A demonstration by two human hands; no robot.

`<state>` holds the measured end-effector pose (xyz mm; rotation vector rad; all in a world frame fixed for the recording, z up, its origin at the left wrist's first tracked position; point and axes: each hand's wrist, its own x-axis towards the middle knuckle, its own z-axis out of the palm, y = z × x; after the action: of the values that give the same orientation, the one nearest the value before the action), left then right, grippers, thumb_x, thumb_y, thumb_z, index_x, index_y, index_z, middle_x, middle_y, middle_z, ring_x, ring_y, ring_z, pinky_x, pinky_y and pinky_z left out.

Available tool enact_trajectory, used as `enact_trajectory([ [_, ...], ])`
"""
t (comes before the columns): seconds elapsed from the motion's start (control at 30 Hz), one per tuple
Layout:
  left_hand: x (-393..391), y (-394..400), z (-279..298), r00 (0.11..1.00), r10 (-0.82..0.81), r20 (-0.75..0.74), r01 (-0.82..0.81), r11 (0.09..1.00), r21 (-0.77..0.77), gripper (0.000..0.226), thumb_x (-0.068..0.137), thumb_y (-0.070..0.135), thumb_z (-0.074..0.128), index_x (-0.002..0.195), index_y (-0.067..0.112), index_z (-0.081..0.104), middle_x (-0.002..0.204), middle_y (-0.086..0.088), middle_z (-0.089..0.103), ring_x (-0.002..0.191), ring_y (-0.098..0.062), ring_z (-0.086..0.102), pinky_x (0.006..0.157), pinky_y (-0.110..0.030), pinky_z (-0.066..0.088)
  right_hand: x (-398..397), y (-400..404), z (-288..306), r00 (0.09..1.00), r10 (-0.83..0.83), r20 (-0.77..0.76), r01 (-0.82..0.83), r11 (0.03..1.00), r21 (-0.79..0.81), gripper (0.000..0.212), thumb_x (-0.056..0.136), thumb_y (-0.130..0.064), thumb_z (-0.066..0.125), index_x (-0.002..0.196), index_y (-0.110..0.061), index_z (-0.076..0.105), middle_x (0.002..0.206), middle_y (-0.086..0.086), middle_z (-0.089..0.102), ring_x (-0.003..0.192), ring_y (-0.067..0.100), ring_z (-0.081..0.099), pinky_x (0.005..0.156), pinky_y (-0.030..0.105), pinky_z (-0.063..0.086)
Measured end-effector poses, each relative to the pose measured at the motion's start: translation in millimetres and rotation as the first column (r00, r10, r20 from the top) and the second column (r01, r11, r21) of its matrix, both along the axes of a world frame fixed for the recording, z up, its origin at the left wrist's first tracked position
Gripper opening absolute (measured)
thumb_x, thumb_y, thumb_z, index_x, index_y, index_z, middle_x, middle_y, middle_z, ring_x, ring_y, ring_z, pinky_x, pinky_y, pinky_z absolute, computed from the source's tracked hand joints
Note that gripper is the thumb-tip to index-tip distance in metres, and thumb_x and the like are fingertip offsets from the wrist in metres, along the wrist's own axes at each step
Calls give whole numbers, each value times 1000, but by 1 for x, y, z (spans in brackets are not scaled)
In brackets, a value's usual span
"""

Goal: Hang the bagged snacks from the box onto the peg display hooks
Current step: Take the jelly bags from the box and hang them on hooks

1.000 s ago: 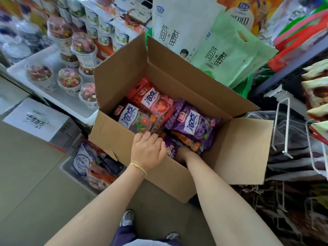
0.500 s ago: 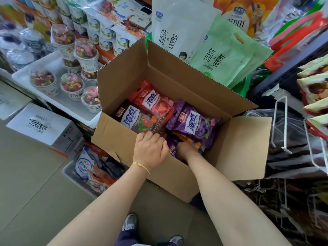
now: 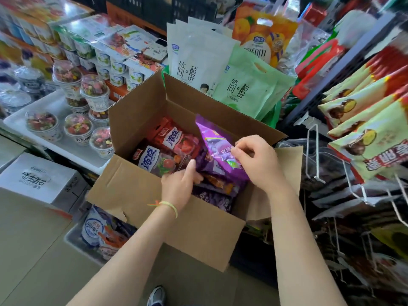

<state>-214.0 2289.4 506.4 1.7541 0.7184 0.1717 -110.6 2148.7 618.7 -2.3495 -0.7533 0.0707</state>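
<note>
- purple bag (image 3: 217,149): lifted partly out of the box (image 3: 176,217), its top tilted up toward the far wall, lower part against the bags below.
- my right hand (image 3: 257,161): fingers curled on the purple bag's near edge, pinching the film; i judge this a secure pick.
- my left hand (image 3: 180,184): inside the box at the near wall, fingers reaching down among the bags; what they grip, if anything, i cannot tell. thumb lies against a dark purple bag.
- red bags (image 3: 174,141): two lie flat along the left of the box, untouched. more purple and orange packs lie beneath the lifted one.
- box: open, flaps out, and by my judgement nearly full.
- hooks (image 3: 315,155): white wire pegs to the right, near the box; the closest one looks bare. green bags (image 3: 362,133) of another product hang above.
- progress: early, in my judgement. one bag is being drawn out; no bag from this box shows on a peg. carrying, threading and the remaining stock are all left to do.
</note>
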Motion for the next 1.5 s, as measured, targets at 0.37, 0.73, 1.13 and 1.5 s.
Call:
enact_trajectory([
  [0.37, -5, -49, 106, 853, 33, 521, 392, 617, -682, 40, 85, 3, 68, 124, 1, 61, 115, -17, 73, 101, -33, 72, 88, -47, 59, -57, -72, 42, 991, -96, -96, 122, 939, 321, 48, 83, -45, 76, 122, -26, 56, 121, -5, 59, 109, 3, 60, 89, 15, 48],
  [0.73, 32, -231, 176, 748, -81, 658, 447, 796, -409, 25, 82, 21, 79, 105, 12, 74, 108, -17, 75, 102, -33, 72, 91, -46, 58, -66, -269, 78, 938, -53, -343, 233, 828, 510, 24, 86, -17, 74, 109, -22, 68, 100, -7, 78, 95, 10, 73, 78, 23, 56],
  [1.13, 106, -587, 189, 762, -365, 535, 580, 752, -312, 19, 91, 29, 72, 85, 11, 78, 88, -9, 78, 84, -24, 75, 83, -42, 62, -7, -589, 93, 779, -479, -404, 565, 258, 784, 17, 96, -30, 66, 85, -22, 75, 88, -1, 78, 85, 19, 75, 80, 38, 60],
  [1.5, 185, -718, 202, 572, -254, 780, 418, 908, -11, 58, 101, 2, 53, 148, 32, 37, 131, 12, 65, 118, -21, 63, 99, -51, 53, 86, -713, 120, 782, -507, -364, 550, 285, 785, 19, 93, -21, 70, 75, -21, 73, 69, -6, 74, 68, 12, 70, 64, 29, 58],
])
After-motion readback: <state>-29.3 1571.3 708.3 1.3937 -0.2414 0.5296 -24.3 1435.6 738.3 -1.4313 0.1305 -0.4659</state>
